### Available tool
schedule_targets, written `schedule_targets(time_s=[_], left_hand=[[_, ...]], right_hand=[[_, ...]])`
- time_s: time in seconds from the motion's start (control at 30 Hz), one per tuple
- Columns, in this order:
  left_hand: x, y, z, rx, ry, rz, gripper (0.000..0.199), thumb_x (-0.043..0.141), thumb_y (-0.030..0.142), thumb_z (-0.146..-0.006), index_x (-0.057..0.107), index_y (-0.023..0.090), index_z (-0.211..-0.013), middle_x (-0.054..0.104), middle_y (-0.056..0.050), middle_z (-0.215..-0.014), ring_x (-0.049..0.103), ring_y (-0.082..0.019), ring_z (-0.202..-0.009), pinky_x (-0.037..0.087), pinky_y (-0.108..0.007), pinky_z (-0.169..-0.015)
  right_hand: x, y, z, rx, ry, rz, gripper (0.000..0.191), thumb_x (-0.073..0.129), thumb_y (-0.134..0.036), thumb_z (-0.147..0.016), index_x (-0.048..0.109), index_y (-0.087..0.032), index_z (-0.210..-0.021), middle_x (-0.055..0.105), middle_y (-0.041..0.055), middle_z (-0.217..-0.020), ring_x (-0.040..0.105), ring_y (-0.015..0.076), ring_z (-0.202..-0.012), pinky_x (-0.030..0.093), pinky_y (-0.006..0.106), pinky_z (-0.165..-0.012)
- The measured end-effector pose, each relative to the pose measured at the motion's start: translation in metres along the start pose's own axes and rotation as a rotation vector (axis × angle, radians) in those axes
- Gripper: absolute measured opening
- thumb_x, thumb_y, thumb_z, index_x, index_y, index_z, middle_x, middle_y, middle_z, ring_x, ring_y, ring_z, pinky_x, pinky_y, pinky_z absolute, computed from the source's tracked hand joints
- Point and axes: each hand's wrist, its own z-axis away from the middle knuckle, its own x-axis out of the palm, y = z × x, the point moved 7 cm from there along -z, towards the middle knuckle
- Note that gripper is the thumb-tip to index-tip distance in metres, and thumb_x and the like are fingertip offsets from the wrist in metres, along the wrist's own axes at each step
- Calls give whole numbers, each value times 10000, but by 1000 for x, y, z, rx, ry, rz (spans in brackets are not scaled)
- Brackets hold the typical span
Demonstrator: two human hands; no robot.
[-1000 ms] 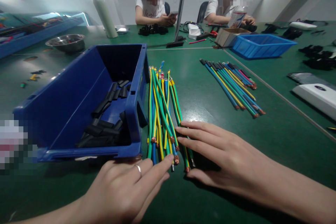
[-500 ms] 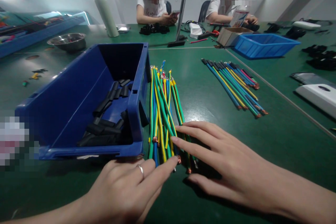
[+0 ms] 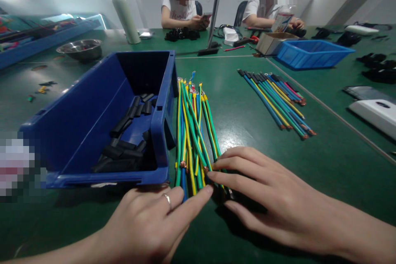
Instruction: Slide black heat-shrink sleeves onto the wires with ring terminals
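A bunch of green-yellow wires [image 3: 198, 140], with some blue and red among them, lies lengthwise beside the blue bin. Several have ring terminals at the far end and bare copper at the near end. My left hand [image 3: 154, 214] rests at the near ends, index finger stretched along them and other fingers bent, their tips partly hidden near the bin's front edge. My right hand [image 3: 262, 189] is spread over the right side of the bunch, its fingertips touching wires there. Neither hand visibly grasps anything.
The dark blue bin [image 3: 159, 140] holds short black tubes [image 3: 120, 150]. Wires with black sleeves [image 3: 272, 99] lie in a row farther right. Beyond are a light blue tray [image 3: 315, 55], a cardboard box [image 3: 270, 43], a metal bowl [image 3: 81, 49] and two people seated across the table.
My right hand has shifted slightly right and toward me, and the tips of the wires under it have moved with it. My left hand has hardly moved.
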Motion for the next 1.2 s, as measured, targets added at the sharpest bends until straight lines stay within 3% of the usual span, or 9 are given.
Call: schedule_targets(time_s=[0.1,0.27,0.67,0.9,1.1,1.2], left_hand=[[1,-1,1,-12,-5,-8,365,318,206,-1029,531,191,-1326,623,51,-655,627,-111,-471,424,-253,-450],[1,-1,2,2,-16,6,379,309,215,-1033,522,182,-1345,613,44,-645,606,-103,-456,412,-243,-450],[1,0,3,-5,-20,-7,386,330,193,-1018,528,196,-1349,636,29,-678,632,-116,-501,431,-245,-479],[0,2,1,12,-23,14,383,345,200,-1015,523,187,-1354,616,36,-658,614,-120,-466,429,-252,-453],[0,0,-1,15,-38,39,395,322,178,-1022,504,191,-1372,644,34,-696,648,-123,-505,439,-254,-450],[0,0,-1,17,-41,38,395,312,190,-1028,507,190,-1371,646,30,-696,650,-126,-503,432,-258,-435]], right_hand=[[2,1,0,17,-13,0,329,532,-226,-930,632,-148,-1233,670,93,-1171,572,182,-1118,499,311,-985],[5,5,2,54,-61,81,467,541,-318,-940,523,-181,-1385,597,112,-1338,501,242,-1268,445,431,-1072],[1,6,-1,85,-41,27,316,542,-300,-935,632,-198,-1221,648,84,-1247,527,203,-1238,444,378,-1076],[7,10,2,100,-77,101,509,508,-335,-958,464,-207,-1448,544,114,-1422,438,247,-1349,450,449,-1073],[3,11,1,77,-39,93,479,571,-379,-909,577,-195,-1351,587,110,-1384,451,260,-1351,349,489,-1149],[2,12,1,78,-41,42,463,581,-343,-902,584,-182,-1336,588,114,-1376,469,238,-1335,358,461,-1145]])
